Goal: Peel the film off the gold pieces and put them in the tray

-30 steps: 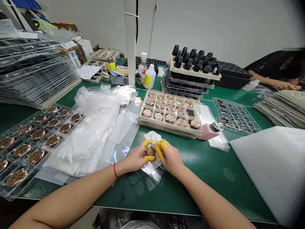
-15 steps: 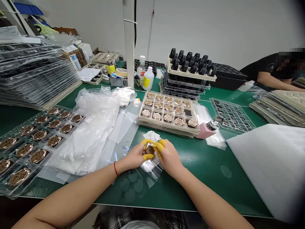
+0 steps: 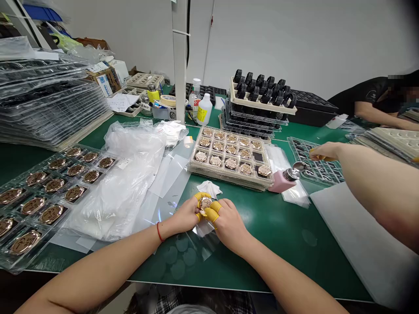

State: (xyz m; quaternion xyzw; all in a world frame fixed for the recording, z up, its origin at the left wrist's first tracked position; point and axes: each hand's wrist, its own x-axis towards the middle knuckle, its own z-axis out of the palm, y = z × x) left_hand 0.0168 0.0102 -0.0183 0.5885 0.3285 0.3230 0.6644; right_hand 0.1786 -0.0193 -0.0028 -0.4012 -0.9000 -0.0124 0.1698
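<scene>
My left hand [image 3: 190,211], in yellow finger cots, is closed round the edge of a round rose-gold watch case [image 3: 205,203], whose marked face points up at me. My right hand [image 3: 224,220], also in yellow finger cots, pinches at the lower right edge of the same case. Whether a small wipe lies between its fingertips I cannot tell. Just beyond the hands a crumpled white cloth [image 3: 210,189] rests on the green table [image 3: 262,222]. Clear plastic film [image 3: 207,246] and round film discs [image 3: 178,268] lie under and in front of my hands.
A stacked tray [image 3: 229,178] of watch cases stands ahead, a pink pump bottle [image 3: 280,181] at its right. Another person's arm [image 3: 369,183] reaches over a clear tray [image 3: 297,148]. Bagged plastic [image 3: 121,187] and a clear tray [image 3: 67,209] of cases lie left.
My right fingers have moved down from the top of the watch case to its lower right edge. Another person's arm has come in from the right over the clear tray.
</scene>
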